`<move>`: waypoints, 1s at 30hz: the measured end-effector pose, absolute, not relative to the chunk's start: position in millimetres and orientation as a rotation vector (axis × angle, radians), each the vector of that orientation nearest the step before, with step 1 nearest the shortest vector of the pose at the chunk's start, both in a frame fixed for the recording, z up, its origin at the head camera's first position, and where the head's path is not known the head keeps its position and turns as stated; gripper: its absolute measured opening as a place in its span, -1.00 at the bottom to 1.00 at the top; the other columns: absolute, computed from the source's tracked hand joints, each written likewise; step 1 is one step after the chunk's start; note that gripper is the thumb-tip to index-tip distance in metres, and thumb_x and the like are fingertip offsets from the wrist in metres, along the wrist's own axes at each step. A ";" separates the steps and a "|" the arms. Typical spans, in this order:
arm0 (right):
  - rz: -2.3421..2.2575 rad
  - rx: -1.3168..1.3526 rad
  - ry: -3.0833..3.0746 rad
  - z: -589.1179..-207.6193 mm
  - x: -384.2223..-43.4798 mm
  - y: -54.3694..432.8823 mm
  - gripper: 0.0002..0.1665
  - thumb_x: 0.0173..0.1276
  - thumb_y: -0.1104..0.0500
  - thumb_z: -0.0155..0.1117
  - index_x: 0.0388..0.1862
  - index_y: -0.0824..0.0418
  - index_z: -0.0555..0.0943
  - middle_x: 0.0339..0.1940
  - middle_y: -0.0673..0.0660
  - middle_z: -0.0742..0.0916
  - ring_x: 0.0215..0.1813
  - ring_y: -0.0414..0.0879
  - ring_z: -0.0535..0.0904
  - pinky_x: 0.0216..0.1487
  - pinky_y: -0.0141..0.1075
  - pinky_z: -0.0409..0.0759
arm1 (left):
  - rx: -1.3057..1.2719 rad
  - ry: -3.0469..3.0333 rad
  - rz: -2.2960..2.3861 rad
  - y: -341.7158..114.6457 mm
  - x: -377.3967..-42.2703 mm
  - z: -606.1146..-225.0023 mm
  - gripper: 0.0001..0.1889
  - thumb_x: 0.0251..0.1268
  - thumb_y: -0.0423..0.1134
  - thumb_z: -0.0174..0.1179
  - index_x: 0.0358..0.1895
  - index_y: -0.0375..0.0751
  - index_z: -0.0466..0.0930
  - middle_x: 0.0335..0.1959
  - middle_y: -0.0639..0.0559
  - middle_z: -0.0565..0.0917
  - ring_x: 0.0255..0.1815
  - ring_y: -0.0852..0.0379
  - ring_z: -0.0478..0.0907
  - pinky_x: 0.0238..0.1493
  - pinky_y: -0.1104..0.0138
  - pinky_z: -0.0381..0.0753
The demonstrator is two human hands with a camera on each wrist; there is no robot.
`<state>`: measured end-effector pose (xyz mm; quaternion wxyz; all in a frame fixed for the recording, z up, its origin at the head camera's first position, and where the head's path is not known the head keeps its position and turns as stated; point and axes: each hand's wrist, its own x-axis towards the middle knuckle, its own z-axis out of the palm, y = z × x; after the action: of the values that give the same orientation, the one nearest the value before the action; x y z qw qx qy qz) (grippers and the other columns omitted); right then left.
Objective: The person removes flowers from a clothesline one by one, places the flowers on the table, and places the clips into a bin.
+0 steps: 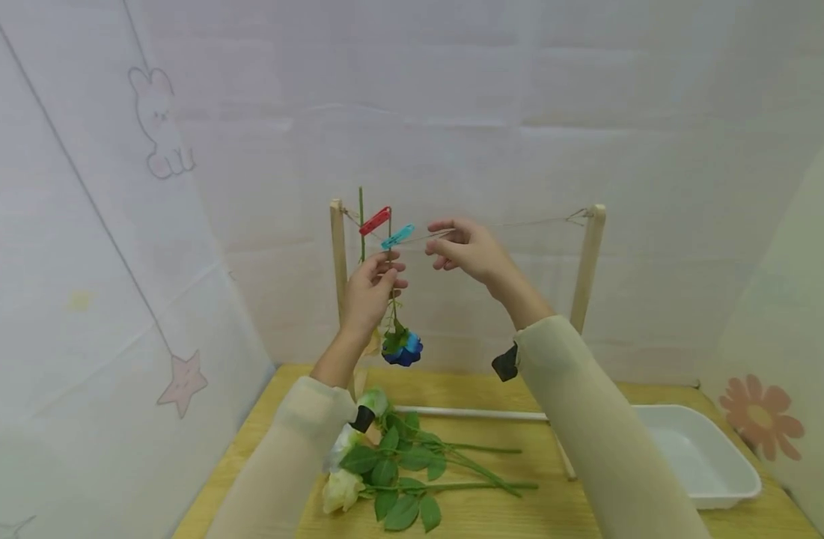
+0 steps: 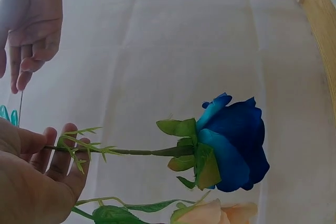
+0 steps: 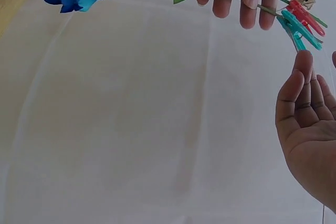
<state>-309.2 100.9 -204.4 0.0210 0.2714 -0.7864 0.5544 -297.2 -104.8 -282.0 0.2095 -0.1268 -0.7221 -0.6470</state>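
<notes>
A blue artificial rose [image 1: 403, 349] hangs head down, its stem clipped to a thin string [image 1: 425, 238] by a light blue clothespin [image 1: 398, 236]. My left hand [image 1: 373, 288] holds that stem just below the clip, thumb on one side and fingers on the other. To its right, my right hand [image 1: 468, 251] is raised at the string with loosely bent fingers; in the right wrist view its fingertips [image 3: 303, 59] are close beside the light blue clothespin. A red clothespin [image 1: 375, 221] holds another stem further left, belonging to a peach rose [image 2: 215, 212].
Two wooden posts [image 1: 590, 262] carry the string, with a white bar [image 1: 472, 412] low between them. Pale roses [image 1: 343, 490] with green leaves lie on the wooden table [image 1: 479, 516]. A white plastic tray [image 1: 728, 498] stands at the right.
</notes>
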 end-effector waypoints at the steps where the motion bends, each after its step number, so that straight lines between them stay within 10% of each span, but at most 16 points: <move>1: 1.734 0.839 -2.433 -202.5 -309.6 99.2 -0.50 0.48 0.00 0.31 0.33 0.10 0.53 0.03 0.22 0.75 -0.17 0.07 0.71 0.06 -0.11 0.69 | -0.356 -2.009 -1.800 -104.3 -297.3 -282.0 -0.67 0.57 -0.33 0.06 0.30 -0.24 0.53 0.09 -0.28 0.66 -0.09 -0.14 0.71 0.00 0.09 0.73; 30: 1.753 0.699 -2.478 -186.6 -302.4 66.1 -0.53 0.49 0.01 0.29 0.27 0.18 0.58 -0.08 0.26 0.77 -0.22 0.09 0.73 -0.12 -0.17 0.75 | -0.401 -2.024 -1.762 -102.5 -291.5 -284.9 -0.68 0.58 -0.30 0.08 0.29 -0.24 0.53 0.08 -0.27 0.68 -0.11 -0.05 0.75 -0.04 0.17 0.75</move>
<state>-302.4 66.1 -186.6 0.0133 0.2245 -0.7954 0.5628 -291.5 -102.5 -284.9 0.2124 -0.1444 -0.7289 -0.6346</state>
